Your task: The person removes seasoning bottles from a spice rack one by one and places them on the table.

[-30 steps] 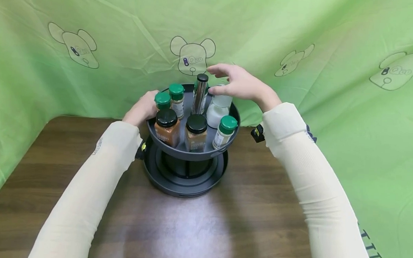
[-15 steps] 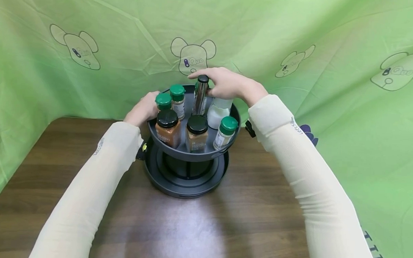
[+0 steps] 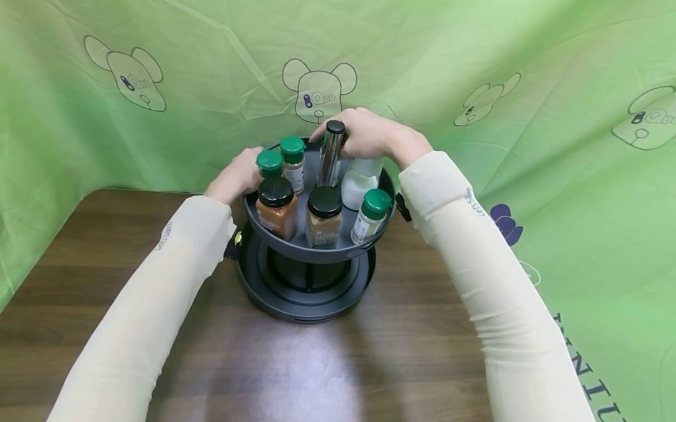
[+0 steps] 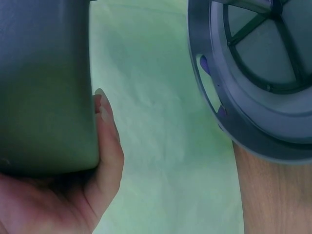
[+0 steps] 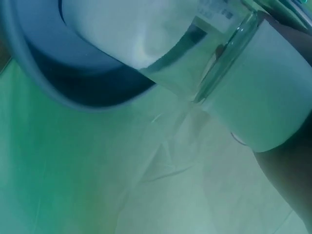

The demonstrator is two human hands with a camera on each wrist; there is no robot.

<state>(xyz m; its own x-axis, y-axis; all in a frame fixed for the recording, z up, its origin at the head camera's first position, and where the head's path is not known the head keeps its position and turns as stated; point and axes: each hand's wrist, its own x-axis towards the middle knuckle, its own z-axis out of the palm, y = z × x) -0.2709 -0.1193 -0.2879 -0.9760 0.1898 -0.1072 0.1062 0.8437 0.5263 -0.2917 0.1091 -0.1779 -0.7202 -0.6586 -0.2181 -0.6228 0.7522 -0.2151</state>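
Note:
A grey two-tier turntable (image 3: 308, 255) stands on the table, its upper tray crowded with bottles. My left hand (image 3: 240, 175) grips the tray's left side; in the left wrist view, the palm and fingers (image 4: 111, 156) wrap its dark wall. My right hand (image 3: 368, 132) reaches over the back right, fingers bent down behind a black-capped metallic cylinder (image 3: 331, 158), which hides the fingertips. I cannot tell whether they grip the green-capped bottle back there. Below the palm stands a jar of white contents (image 3: 357, 190), its pale lid (image 5: 263, 92) close to the hand in the right wrist view.
On the upper tray are two black-lidded spice jars (image 3: 278, 212) in front, two green-capped shakers (image 3: 293, 166) at left, and another green-capped shaker (image 3: 369, 217) at right. The lower tray (image 3: 306, 309) sits beneath. A green curtain (image 3: 218, 107) hangs behind the wooden table (image 3: 423, 338).
My right hand has moved left over the white jar and then down behind the metallic cylinder, its fingers bending downward. The left hand keeps its hold on the tray.

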